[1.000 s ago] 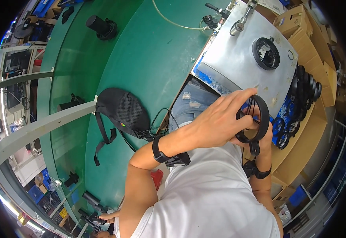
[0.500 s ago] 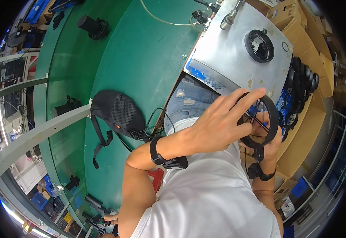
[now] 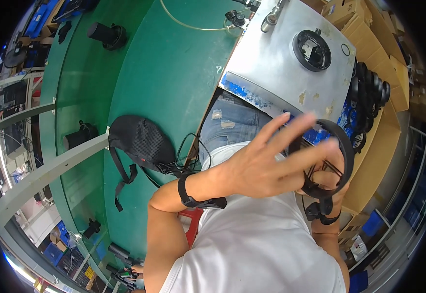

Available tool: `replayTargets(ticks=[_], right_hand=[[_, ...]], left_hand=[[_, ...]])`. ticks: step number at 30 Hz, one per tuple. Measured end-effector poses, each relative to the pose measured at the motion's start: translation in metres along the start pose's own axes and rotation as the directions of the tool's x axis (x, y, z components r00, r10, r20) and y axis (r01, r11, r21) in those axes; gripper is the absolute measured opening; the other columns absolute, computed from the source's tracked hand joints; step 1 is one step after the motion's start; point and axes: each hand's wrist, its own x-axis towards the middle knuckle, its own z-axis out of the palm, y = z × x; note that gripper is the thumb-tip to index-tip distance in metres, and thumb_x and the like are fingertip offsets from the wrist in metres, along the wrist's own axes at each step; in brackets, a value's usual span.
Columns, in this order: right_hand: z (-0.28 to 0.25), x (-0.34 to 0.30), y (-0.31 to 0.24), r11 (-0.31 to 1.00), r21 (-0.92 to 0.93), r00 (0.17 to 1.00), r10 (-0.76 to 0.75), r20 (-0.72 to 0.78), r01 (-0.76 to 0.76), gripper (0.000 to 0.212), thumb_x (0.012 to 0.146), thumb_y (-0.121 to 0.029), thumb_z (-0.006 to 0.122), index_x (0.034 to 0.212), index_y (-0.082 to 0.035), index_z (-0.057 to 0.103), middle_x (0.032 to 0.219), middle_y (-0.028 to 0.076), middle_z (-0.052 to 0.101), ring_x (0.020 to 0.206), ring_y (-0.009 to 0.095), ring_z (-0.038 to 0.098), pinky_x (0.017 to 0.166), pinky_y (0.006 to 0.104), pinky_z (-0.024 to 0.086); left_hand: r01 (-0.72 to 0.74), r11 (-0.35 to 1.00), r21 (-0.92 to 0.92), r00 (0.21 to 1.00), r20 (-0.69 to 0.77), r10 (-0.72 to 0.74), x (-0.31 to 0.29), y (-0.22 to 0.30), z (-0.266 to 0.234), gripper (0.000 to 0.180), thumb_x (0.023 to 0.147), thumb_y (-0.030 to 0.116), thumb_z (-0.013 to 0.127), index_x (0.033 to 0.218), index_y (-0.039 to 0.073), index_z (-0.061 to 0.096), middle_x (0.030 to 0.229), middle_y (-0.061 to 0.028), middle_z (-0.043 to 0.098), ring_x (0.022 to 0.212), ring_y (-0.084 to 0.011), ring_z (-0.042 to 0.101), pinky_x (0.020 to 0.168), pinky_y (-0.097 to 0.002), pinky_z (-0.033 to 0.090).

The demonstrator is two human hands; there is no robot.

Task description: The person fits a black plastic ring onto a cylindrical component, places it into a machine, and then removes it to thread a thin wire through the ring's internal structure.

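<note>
A black plastic ring (image 3: 348, 155) with thin inner bars and a small round tab at its lower edge is held up in front of my white shirt. My right hand (image 3: 337, 168) grips it from behind and from its right side, with fingers partly visible through the opening. Over the ring's left side hovers my left hand (image 3: 271, 166), fingers spread and blurred by motion. Whether its fingertips touch the ring I cannot tell. Beyond them, a similar black ring (image 3: 299, 54) lies on a metal-topped stand (image 3: 266, 61), near a thin small ring (image 3: 345, 49).
A cardboard box (image 3: 391, 134) on the right holds several black ring parts (image 3: 369, 90). A metal tool (image 3: 270, 20) lies on the stand's far side. Left, a black bag (image 3: 142, 144) with cables rests on the green table (image 3: 174, 73). Another person's hand (image 3: 137, 269) shows at lower left.
My left fingers have come off the ring's left side and spread apart. The ring in my right hand has shifted slightly right and down.
</note>
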Motion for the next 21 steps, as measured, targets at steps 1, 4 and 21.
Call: replayTargets(ticks=[1,4,21], right_hand=[[0.002,0.000,-0.001,0.994,0.061,0.996,0.089,-0.021,-0.088,0.021,0.060,-0.004,0.079,0.071,0.000,0.061,0.080,0.012,0.059,0.060,0.020,0.058,0.054,0.0268,0.045],[0.011,0.003,-0.004,0.989,0.110,0.995,0.100,-0.020,-0.097,0.014,0.063,0.010,0.066,0.068,0.000,0.057,0.079,0.014,0.061,0.061,0.020,0.059,0.051,0.0258,0.044],[0.001,0.016,-0.006,0.993,0.057,0.993,-0.103,0.052,0.100,0.021,0.056,-0.010,0.071,0.057,-0.006,0.050,0.069,0.008,0.056,0.063,0.025,0.056,0.059,0.0343,0.046]], left_hand=[[-0.003,1.000,-0.001,1.000,0.001,0.003,-0.002,-0.001,0.002,0.016,0.064,0.011,0.069,0.064,0.006,0.054,0.129,-0.0223,0.057,0.119,-0.0388,0.055,0.089,-0.0459,0.049],[-0.169,0.984,-0.047,0.984,-0.057,0.167,-0.008,-0.003,0.010,0.013,0.069,0.006,0.067,0.068,0.006,0.054,0.107,-0.0113,0.063,0.108,-0.0280,0.062,0.083,-0.0395,0.051],[-0.155,0.976,-0.150,0.987,0.006,0.158,-0.002,-0.001,0.012,0.015,0.067,0.004,0.069,0.067,0.003,0.054,0.107,-0.0135,0.060,0.103,-0.0359,0.061,0.074,-0.0403,0.054]])
